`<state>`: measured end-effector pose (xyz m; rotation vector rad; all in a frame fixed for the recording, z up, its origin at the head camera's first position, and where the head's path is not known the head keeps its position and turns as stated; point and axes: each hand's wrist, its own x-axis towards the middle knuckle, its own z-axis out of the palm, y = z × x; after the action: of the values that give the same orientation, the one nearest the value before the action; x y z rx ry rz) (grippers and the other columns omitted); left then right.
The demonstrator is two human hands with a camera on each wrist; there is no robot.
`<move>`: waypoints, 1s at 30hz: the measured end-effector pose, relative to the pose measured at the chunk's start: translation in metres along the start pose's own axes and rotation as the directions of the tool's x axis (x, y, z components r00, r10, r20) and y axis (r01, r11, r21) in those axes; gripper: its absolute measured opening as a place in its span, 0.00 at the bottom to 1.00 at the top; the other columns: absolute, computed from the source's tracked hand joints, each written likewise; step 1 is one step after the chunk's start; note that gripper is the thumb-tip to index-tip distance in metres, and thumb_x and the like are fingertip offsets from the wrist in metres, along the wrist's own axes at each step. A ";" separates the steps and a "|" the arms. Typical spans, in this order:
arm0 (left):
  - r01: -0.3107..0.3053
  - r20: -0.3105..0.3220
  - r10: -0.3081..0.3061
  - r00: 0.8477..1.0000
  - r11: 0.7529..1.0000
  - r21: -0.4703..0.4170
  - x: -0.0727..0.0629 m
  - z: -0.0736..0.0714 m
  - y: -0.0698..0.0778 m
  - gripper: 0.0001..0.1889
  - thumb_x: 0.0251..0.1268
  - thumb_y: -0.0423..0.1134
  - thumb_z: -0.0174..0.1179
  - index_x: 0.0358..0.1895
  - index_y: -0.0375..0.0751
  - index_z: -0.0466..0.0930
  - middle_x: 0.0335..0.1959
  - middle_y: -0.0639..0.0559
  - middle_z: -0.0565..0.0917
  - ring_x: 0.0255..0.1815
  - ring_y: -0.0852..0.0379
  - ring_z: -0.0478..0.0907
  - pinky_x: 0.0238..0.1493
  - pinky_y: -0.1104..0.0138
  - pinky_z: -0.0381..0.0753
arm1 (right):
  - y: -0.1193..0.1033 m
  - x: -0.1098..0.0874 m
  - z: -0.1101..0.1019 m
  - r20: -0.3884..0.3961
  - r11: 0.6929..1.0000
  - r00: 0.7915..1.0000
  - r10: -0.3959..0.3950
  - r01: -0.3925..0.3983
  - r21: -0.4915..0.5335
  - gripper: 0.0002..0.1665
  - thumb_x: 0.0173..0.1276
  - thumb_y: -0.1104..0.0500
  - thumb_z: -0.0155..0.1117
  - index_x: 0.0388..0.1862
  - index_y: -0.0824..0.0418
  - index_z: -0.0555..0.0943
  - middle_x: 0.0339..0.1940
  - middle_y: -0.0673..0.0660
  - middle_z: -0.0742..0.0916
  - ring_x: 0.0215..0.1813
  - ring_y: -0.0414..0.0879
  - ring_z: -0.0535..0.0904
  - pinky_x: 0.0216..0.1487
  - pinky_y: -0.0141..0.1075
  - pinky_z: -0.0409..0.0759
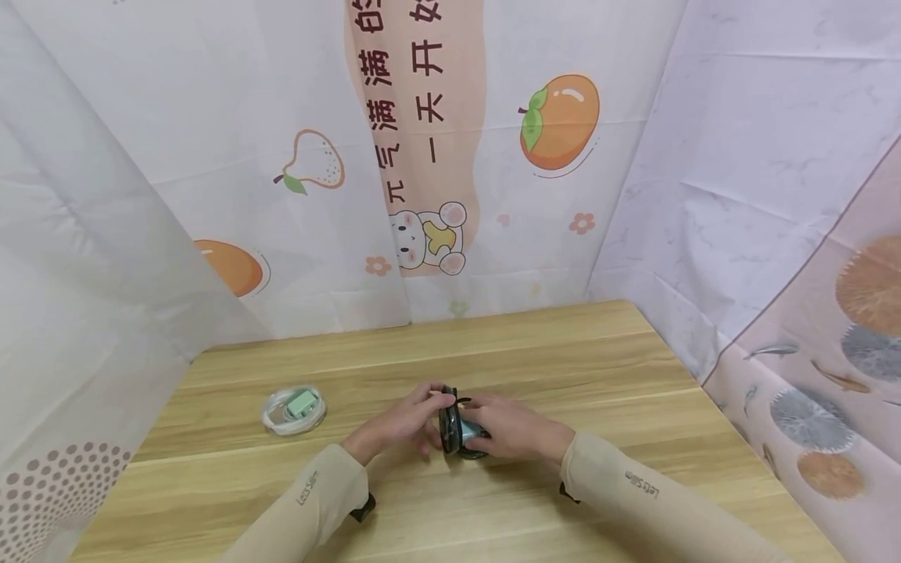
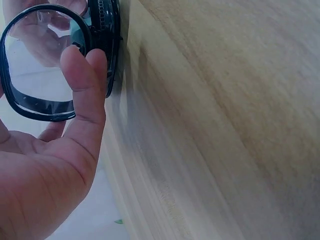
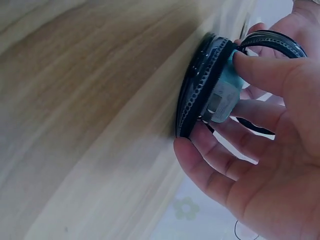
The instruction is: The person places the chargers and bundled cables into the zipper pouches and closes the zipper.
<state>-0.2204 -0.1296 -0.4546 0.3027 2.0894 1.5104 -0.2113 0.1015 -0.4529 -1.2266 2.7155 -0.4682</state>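
A small clear zip case with black trim (image 1: 448,432) stands on the table with its lid raised. My left hand (image 1: 404,418) holds the raised lid (image 2: 47,109) by its rim, fingertips near the hinge side in the left wrist view. My right hand (image 1: 519,428) is at the case's lower half (image 3: 200,85), which lies on the wood. Its fingers pinch a teal plug-like block (image 3: 226,100) with a slot in its pale end face. The block sits in or just over that half; how deep, I cannot tell.
To the left on the wooden table (image 1: 563,352) lies a coiled white cable (image 1: 273,422) with a mint-green charger block (image 1: 303,403) on it. Printed cloth (image 1: 493,258) hangs behind the table's far edge, and more cloth hangs at both sides.
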 end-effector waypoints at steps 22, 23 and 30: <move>-0.035 -0.051 0.049 0.998 0.970 0.239 0.001 0.008 -0.004 0.24 0.68 0.46 0.68 0.60 0.35 0.79 0.26 0.46 0.86 0.16 0.55 0.79 0.15 0.67 0.78 | 0.008 -0.004 -0.014 -0.126 0.941 0.945 0.302 -0.274 0.200 0.40 0.81 0.36 0.44 0.73 0.67 0.70 0.57 0.62 0.86 0.55 0.54 0.85 0.58 0.49 0.81; -0.034 -0.053 0.048 0.997 0.970 0.239 0.001 0.010 -0.003 0.22 0.68 0.46 0.69 0.57 0.36 0.80 0.25 0.45 0.85 0.15 0.56 0.78 0.15 0.67 0.78 | 0.008 -0.005 -0.015 -0.114 0.946 0.952 0.283 -0.258 0.195 0.42 0.79 0.34 0.49 0.72 0.68 0.70 0.53 0.61 0.88 0.51 0.51 0.86 0.54 0.47 0.83; -0.019 -0.096 0.044 0.994 0.968 0.251 -0.003 0.017 -0.001 0.13 0.70 0.43 0.67 0.42 0.35 0.81 0.21 0.44 0.82 0.15 0.57 0.77 0.17 0.64 0.82 | 0.013 -0.005 -0.010 -0.107 0.977 0.981 0.164 -0.147 0.156 0.28 0.66 0.42 0.73 0.55 0.61 0.83 0.34 0.53 0.89 0.28 0.33 0.79 0.34 0.35 0.82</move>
<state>-0.2086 -0.1172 -0.4582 0.3600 2.3700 1.3035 -0.2197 0.1151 -0.4476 -0.9696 2.7876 -0.7289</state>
